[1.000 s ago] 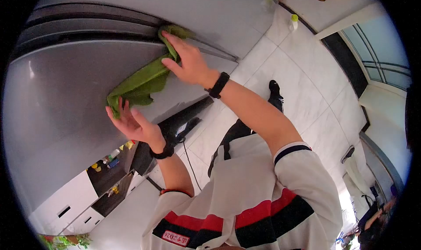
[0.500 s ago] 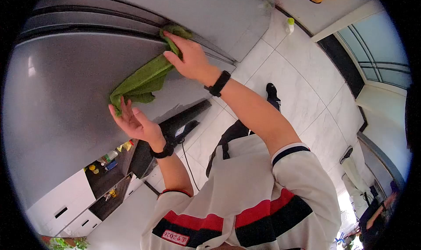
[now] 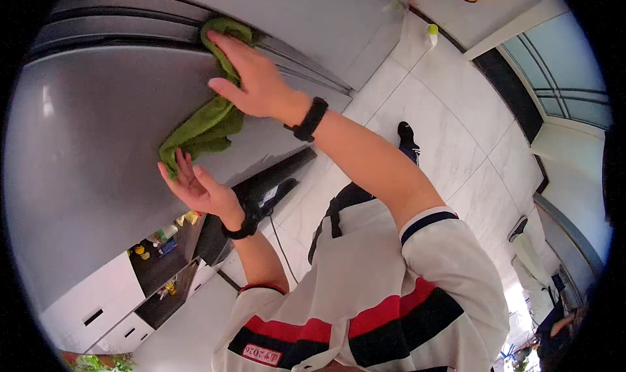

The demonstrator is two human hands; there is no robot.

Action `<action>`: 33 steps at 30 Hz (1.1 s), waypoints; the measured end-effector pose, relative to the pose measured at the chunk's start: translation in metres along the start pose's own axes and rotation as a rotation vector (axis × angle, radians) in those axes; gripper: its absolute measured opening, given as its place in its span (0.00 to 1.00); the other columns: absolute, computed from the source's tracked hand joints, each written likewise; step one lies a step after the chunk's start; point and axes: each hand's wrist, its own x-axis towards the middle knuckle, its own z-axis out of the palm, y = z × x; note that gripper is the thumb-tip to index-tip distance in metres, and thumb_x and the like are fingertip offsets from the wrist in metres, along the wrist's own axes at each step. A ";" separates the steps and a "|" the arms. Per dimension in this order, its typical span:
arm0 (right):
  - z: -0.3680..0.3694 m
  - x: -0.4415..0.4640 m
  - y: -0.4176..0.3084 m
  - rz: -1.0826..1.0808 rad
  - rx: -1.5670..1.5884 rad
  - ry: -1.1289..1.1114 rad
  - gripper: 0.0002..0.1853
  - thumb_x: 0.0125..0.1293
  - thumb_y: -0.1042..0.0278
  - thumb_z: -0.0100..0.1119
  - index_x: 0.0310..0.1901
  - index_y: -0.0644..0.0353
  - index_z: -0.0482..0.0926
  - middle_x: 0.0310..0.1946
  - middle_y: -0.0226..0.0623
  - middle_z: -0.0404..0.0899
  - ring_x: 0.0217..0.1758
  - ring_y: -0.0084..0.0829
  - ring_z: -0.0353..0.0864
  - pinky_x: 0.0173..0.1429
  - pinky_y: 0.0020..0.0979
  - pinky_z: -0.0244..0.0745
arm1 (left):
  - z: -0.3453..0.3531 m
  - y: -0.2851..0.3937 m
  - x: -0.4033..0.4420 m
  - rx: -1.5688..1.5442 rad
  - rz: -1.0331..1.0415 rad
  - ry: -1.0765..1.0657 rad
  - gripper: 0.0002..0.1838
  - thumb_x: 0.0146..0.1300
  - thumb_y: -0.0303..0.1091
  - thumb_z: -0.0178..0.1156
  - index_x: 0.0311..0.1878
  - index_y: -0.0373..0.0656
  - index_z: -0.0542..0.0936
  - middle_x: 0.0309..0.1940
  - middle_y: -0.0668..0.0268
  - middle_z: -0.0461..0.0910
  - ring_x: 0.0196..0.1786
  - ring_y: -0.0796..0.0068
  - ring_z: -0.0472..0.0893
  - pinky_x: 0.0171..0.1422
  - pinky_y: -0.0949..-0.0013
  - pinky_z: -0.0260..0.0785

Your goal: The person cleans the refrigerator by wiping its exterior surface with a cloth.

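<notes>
Fuzzily crumpled, green cloth crosses the smooth door at ten o'clock; left hand and right hand touch it, thumbs wide.

Cloth: green. Panel: grey, black-banded. My shirt: off-white, red and black chest stripes; my wristbands: black. Floor: white, grey-veined.

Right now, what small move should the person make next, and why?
Perhaps slide the right hand along the dark trim of the grey panel: it rests on the green cloth where that covers the trim, uncovered trim runs on beside it, and the left hand touches the cloth's lower end.
</notes>
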 end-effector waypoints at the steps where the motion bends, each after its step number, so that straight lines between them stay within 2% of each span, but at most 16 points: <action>1: 0.000 -0.006 0.006 0.023 0.016 -0.009 0.34 0.66 0.53 0.56 0.68 0.63 0.61 0.62 0.55 0.68 0.64 0.54 0.68 0.68 0.42 0.64 | -0.001 -0.002 -0.002 0.019 -0.019 0.001 0.29 0.69 0.26 0.49 0.72 0.36 0.56 0.63 0.43 0.69 0.66 0.57 0.71 0.69 0.58 0.63; 3: -0.003 -0.023 0.019 0.062 -0.040 -0.010 0.34 0.66 0.53 0.56 0.68 0.63 0.61 0.62 0.54 0.68 0.64 0.54 0.68 0.67 0.43 0.64 | -0.002 -0.007 -0.009 0.053 -0.066 -0.025 0.29 0.69 0.26 0.49 0.72 0.36 0.55 0.62 0.44 0.70 0.66 0.57 0.71 0.68 0.58 0.64; 6: -0.008 -0.056 0.041 0.146 -0.081 0.014 0.33 0.66 0.54 0.56 0.67 0.63 0.62 0.60 0.55 0.70 0.62 0.55 0.69 0.67 0.45 0.63 | 0.007 -0.024 -0.018 0.004 0.024 -0.006 0.30 0.71 0.33 0.52 0.71 0.34 0.55 0.55 0.44 0.76 0.62 0.58 0.75 0.64 0.60 0.67; 9: -0.011 -0.086 0.071 0.252 -0.162 0.017 0.32 0.66 0.54 0.56 0.65 0.64 0.63 0.57 0.57 0.71 0.60 0.55 0.70 0.66 0.46 0.63 | 0.013 -0.042 -0.033 0.043 0.005 -0.135 0.29 0.71 0.33 0.52 0.71 0.33 0.57 0.57 0.46 0.75 0.60 0.59 0.76 0.64 0.60 0.67; 12: -0.009 -0.124 0.103 0.384 -0.259 0.019 0.32 0.66 0.53 0.56 0.65 0.67 0.63 0.55 0.59 0.72 0.58 0.55 0.71 0.64 0.47 0.65 | 0.019 -0.051 -0.050 0.036 -0.157 -0.236 0.29 0.70 0.29 0.52 0.71 0.33 0.57 0.61 0.47 0.72 0.62 0.60 0.74 0.66 0.61 0.65; 13: -0.009 -0.134 0.110 0.429 -0.289 0.023 0.32 0.66 0.53 0.55 0.64 0.68 0.63 0.54 0.60 0.72 0.58 0.55 0.71 0.63 0.47 0.65 | 0.024 -0.054 -0.054 0.013 -0.154 -0.280 0.29 0.68 0.25 0.52 0.71 0.33 0.58 0.63 0.48 0.69 0.63 0.62 0.73 0.66 0.63 0.63; 16: -0.016 -0.160 0.127 0.552 -0.317 -0.007 0.32 0.68 0.52 0.54 0.63 0.71 0.63 0.52 0.62 0.73 0.56 0.57 0.71 0.60 0.47 0.68 | 0.036 -0.058 -0.063 -0.005 -0.200 -0.320 0.29 0.67 0.23 0.52 0.70 0.33 0.59 0.61 0.49 0.71 0.62 0.63 0.73 0.66 0.65 0.62; 19: -0.021 -0.182 0.138 0.551 -0.366 0.028 0.31 0.69 0.52 0.52 0.63 0.71 0.63 0.49 0.62 0.74 0.54 0.59 0.72 0.58 0.47 0.69 | 0.034 -0.068 -0.067 -0.023 -0.222 -0.353 0.28 0.67 0.25 0.53 0.70 0.33 0.60 0.61 0.51 0.71 0.62 0.64 0.73 0.67 0.63 0.62; 21: -0.023 -0.193 0.144 0.669 -0.393 0.050 0.29 0.69 0.53 0.51 0.61 0.71 0.64 0.48 0.61 0.75 0.53 0.59 0.73 0.58 0.47 0.69 | 0.034 -0.072 -0.069 -0.029 -0.227 -0.354 0.28 0.68 0.25 0.53 0.69 0.33 0.61 0.60 0.52 0.72 0.61 0.64 0.74 0.66 0.63 0.63; 25: -0.014 -0.208 0.153 0.811 -0.414 0.262 0.24 0.69 0.58 0.50 0.58 0.71 0.67 0.46 0.60 0.76 0.52 0.58 0.74 0.57 0.47 0.70 | 0.038 -0.074 -0.068 -0.069 -0.181 -0.360 0.26 0.68 0.26 0.54 0.68 0.33 0.63 0.58 0.53 0.74 0.60 0.65 0.75 0.64 0.64 0.65; 28: -0.013 -0.212 0.160 0.823 -0.449 0.249 0.20 0.69 0.62 0.50 0.55 0.71 0.70 0.45 0.58 0.77 0.50 0.58 0.75 0.56 0.47 0.70 | 0.042 -0.076 -0.066 -0.084 -0.177 -0.409 0.25 0.68 0.26 0.53 0.67 0.33 0.66 0.56 0.54 0.76 0.57 0.66 0.76 0.62 0.66 0.67; 33: -0.008 -0.213 0.170 0.694 -0.454 0.317 0.19 0.67 0.68 0.48 0.56 0.70 0.71 0.50 0.58 0.75 0.54 0.57 0.73 0.60 0.47 0.69 | 0.050 -0.076 -0.066 -0.070 -0.209 -0.483 0.24 0.68 0.24 0.52 0.67 0.33 0.67 0.55 0.54 0.77 0.55 0.69 0.77 0.61 0.68 0.67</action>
